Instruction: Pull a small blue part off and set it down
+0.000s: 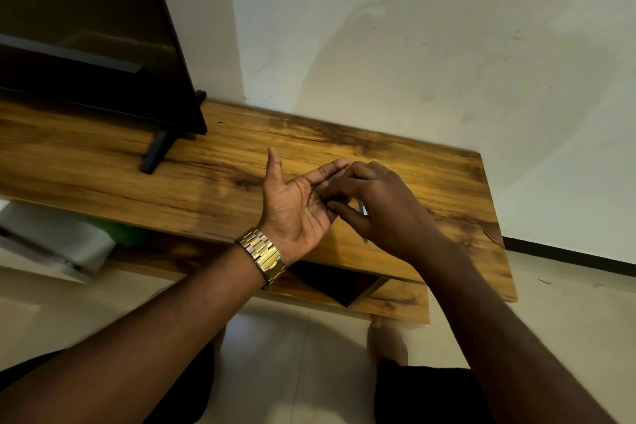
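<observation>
Left hand (296, 206) lies palm up, fingers relaxed, above the wooden bench (447, 182). Right hand (382, 206) pinches a thin metal pin (363, 213) at the left fingers; the work appears mid-course, its outcome hidden.

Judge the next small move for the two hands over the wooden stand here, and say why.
Probably the right hand should lift its curled fingers clear of the left hand. The left palm faces up, fingers straight, over the wooden stand, and the right fingertips dig into it. A thin silvery thing shows beside the right hand; what it is, and whether it is held, cannot be told.
</observation>
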Motion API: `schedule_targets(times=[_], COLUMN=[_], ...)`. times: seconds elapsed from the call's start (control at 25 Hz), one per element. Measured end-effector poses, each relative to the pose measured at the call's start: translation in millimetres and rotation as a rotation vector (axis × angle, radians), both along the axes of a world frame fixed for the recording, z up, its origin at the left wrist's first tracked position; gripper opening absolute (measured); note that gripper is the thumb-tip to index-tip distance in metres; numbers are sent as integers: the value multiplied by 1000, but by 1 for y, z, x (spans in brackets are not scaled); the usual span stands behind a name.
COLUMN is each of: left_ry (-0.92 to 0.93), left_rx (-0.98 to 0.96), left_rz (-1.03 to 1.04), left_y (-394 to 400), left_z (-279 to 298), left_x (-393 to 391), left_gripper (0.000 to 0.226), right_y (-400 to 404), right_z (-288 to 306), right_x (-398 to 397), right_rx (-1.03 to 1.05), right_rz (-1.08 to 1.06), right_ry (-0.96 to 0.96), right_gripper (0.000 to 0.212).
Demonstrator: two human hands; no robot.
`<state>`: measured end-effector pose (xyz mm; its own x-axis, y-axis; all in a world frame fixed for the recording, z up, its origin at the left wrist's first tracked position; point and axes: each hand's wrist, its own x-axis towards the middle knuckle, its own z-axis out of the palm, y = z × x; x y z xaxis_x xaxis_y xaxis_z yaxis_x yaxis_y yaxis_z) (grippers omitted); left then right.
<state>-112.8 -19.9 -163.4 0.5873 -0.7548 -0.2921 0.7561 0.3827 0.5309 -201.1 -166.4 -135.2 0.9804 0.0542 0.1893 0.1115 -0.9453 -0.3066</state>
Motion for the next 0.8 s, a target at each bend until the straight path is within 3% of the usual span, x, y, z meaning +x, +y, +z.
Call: schedule_targets(times=[0.24,0.36,0.44,0.52,0.56,0.64,0.8], left_ry=[9,-33,-367,-859,-1017,-1103,-1048], left_rx=[-14,135,452,732,793,827,816], left_rz=[-49,6,116,221,222,167,117], left_y=[-1,-1,1,6,8,9,8], left_z=[-4,4,7,7,4,1,-5], left_x=[-5,0,4,6,7,6,7], left_gripper=[116,96,59,26,19,15,12], right_y=[-1,-6,-12,-15,-12,-2,13], right_z=[-1,0,0,-7,-11,-18,-21], right_x=[-1,0,1,2,3,3,4], right_rx=[-49,210,508,746,792,761,542], right_rz=[14,-137,-428,-626,-649,-624,-582], right_ry=[9,-170,-276,-202,-135,-62,-60], right_gripper=[20,7,5,8,9,10,18])
